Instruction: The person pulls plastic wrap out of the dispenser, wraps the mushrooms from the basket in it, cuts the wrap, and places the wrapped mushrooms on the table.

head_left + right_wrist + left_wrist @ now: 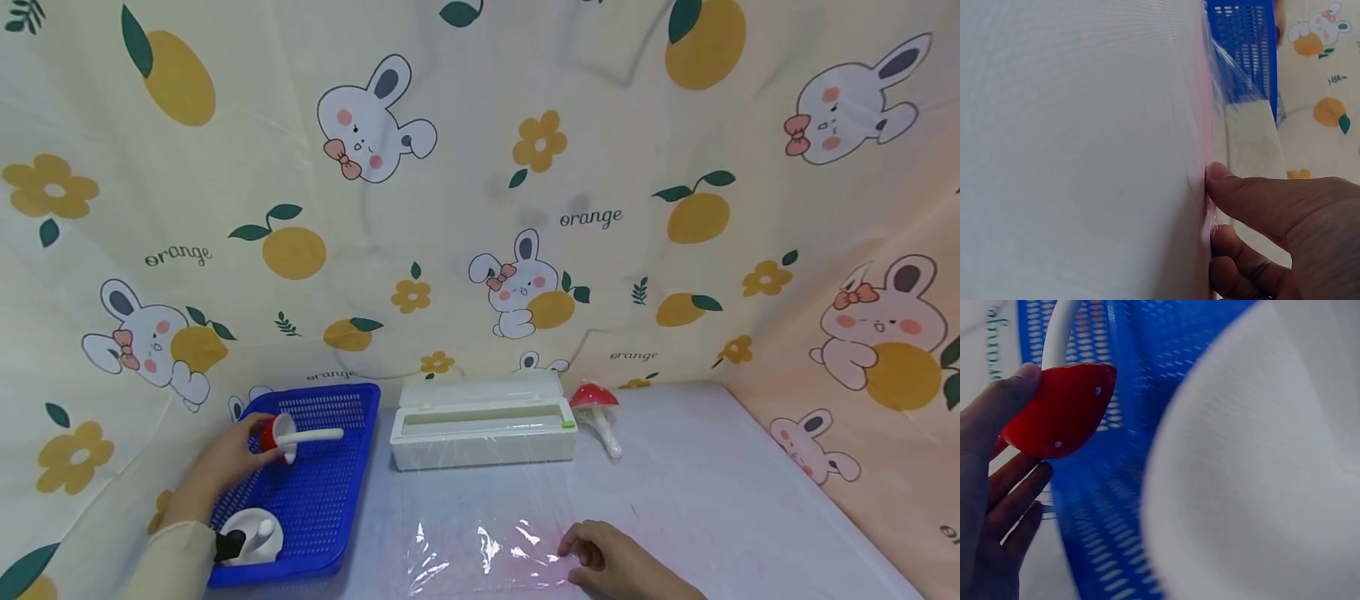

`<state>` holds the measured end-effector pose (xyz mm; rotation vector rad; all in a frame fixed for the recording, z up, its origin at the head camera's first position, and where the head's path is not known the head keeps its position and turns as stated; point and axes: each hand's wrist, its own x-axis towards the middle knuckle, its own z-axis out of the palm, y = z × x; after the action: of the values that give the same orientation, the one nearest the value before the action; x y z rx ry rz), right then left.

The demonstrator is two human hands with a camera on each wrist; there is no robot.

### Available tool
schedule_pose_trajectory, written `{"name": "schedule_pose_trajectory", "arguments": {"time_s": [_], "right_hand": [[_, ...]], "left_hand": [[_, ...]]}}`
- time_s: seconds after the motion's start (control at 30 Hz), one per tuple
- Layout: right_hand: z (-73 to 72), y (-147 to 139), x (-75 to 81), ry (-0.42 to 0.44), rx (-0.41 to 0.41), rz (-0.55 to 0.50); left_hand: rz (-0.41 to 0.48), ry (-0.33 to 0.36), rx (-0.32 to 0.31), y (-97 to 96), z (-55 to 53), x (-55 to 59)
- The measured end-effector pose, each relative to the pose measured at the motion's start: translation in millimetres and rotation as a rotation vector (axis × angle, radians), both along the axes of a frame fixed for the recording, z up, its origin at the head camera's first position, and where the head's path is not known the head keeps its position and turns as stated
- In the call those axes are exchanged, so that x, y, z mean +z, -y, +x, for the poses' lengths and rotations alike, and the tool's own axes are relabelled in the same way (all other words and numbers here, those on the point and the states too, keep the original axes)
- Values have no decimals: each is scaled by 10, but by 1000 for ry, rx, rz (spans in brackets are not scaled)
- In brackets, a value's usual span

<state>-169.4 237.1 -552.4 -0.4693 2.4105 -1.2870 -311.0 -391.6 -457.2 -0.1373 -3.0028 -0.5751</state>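
Observation:
My left hand [232, 454] holds a toy mushroom [283, 435] by its red, white-dotted cap, over the blue basket [358, 492]. Its white stem points right, and in the left wrist view the thumb and fingers grip the red cap [1063, 412] from the side. Lower down, my right hand [618, 562] pinches the right edge of a clear sheet of cling film [487, 546]. That film runs out over the front of a white dispenser box [483, 452]. The right wrist view has the thumb [1229, 187] pressed at the film's edge, with curled fingers below.
Inside the basket lies a white, round-capped piece [255, 533] with a black patch. A second red-capped mushroom [596, 400] rests on the table just right of the box. Patterned cloth [450, 183] hangs behind the table. A big pale round shape [1260, 462] fills much of the left wrist view.

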Motion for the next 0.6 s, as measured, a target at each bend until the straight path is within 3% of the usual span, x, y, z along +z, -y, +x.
{"name": "schedule_pose_trajectory", "arguments": {"time_s": [0.17,0.33,0.6], "right_hand": [[-2,7,18,17,-16,9],[-13,8,6,31,-14,0],[1,-31,-20,-60,43,9]], "left_hand": [[61,-41,-26,-153,90,191],[61,-42,-38,-321,144,312],[81,-61,-55,-609,304,530]]}}
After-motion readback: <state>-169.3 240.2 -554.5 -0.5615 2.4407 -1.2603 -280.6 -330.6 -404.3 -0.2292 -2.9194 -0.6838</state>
